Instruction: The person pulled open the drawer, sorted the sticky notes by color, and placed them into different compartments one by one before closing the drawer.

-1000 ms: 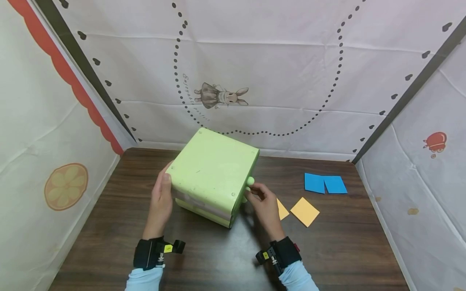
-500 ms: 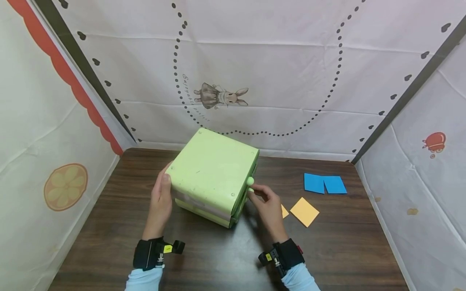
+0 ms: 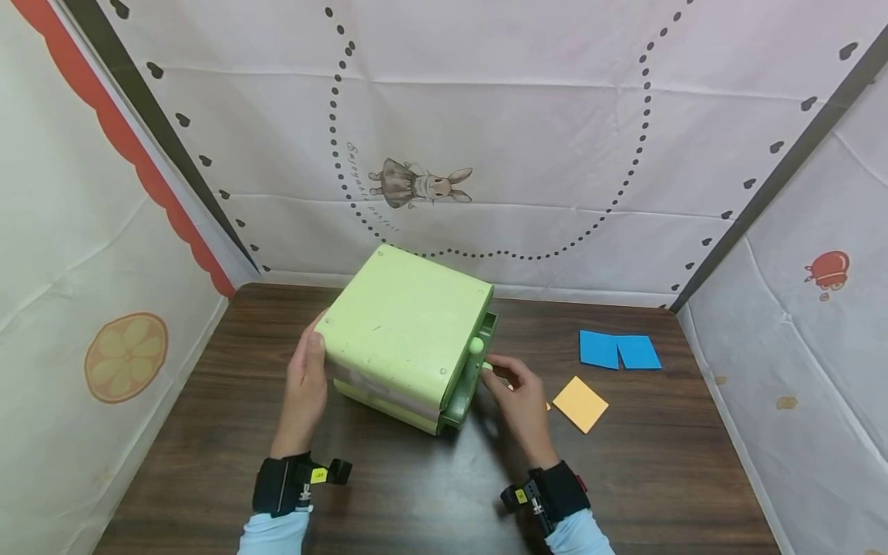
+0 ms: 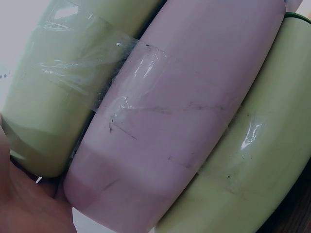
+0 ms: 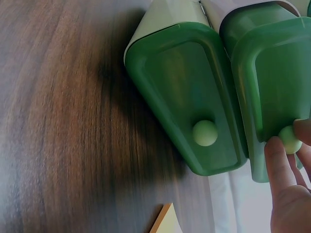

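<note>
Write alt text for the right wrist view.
A right hand pinches the pale knob of a green drawer, pulled partly out. Beside it is a closed second drawer; dark wooden table fills the left.

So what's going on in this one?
A person is handling a light green, rounded box with stacked drawers on a dark wood-grain table. The left hand rests against its left end, while the right hand pinches the round, pale green knob of the dark green middle drawer, which stands partly out. The lower dark green drawer is shut. Two blue paper squares and a yellow-orange paper square lie to the right.
</note>
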`<state>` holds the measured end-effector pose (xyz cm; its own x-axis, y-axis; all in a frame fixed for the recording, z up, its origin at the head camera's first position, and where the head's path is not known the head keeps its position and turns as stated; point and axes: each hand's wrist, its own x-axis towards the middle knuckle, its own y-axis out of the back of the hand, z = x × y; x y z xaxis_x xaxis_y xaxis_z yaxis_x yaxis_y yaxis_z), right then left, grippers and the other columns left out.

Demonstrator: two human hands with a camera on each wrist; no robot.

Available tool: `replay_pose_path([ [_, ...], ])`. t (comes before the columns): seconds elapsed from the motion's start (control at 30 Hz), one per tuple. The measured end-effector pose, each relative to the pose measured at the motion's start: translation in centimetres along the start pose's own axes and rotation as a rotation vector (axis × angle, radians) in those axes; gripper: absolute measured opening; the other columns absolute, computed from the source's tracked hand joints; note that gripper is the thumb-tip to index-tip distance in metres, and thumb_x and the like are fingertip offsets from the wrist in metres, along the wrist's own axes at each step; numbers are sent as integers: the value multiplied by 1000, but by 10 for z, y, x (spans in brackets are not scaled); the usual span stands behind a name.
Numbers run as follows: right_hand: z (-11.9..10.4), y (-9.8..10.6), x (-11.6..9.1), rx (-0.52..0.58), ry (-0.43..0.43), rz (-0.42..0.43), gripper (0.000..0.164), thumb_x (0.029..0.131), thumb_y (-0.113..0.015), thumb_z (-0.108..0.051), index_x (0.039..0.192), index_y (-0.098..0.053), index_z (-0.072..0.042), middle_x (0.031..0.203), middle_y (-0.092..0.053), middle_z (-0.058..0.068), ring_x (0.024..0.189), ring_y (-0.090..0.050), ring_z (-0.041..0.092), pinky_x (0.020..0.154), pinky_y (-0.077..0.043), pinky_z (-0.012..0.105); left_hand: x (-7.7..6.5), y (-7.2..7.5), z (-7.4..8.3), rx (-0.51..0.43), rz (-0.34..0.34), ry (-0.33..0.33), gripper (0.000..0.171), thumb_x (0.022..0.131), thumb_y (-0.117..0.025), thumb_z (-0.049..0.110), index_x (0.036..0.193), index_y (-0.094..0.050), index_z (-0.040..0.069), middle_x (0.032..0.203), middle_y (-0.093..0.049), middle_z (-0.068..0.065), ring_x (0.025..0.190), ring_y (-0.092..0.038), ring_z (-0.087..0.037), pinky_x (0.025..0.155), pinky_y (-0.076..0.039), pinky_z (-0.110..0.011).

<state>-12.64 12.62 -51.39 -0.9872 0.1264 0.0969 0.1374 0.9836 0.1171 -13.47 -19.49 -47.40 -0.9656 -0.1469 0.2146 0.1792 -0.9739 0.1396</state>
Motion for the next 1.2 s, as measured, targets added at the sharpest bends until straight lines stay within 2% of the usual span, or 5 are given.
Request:
replay_pose_path([
  [0.13,9,6,-1,8,9,1,26,100,-78,-13,125,-77,-7,123,-72,8,116,-68,23,87,-58,26,0,0,-1,1,-1,-8,56,117,-34,44,165,-40,16,167,-40,-1,156,-30,-17,128,-23,-41],
  [0.6,-5,21,-10,-24,-40,20,27,101,-75,-5,127,-74,1,122,-70,15,117,-68,30,94,-59,31,0,1,-2,16,-6,11,57,117,-34,46,165,-40,17,168,-40,-1,156,-30,-18,128,-23,-44],
  [0.77,6,27,-11,-17,-16,12,27,100,-78,-14,126,-76,-6,121,-71,11,116,-69,25,96,-59,32,0,2,-2,24,-6,10,56,116,-34,46,164,-42,17,167,-41,-1,155,-32,-18,127,-25,-43],
  [1.03,7,37,-14,-25,-11,13,29,100,-78,-14,127,-75,-4,123,-71,12,116,-69,27,96,-58,30,1,3,-3,25,-12,-15,55,117,-33,44,164,-42,17,165,-43,-1,153,-36,-18,125,-30,-38],
  [1.2,6,42,-16,-20,-31,35,29,99,-79,-14,127,-76,-5,125,-70,12,118,-68,27,95,-58,28,0,5,-2,30,-17,-4,56,117,-34,45,164,-41,16,167,-41,-1,155,-34,-19,127,-27,-43],
])
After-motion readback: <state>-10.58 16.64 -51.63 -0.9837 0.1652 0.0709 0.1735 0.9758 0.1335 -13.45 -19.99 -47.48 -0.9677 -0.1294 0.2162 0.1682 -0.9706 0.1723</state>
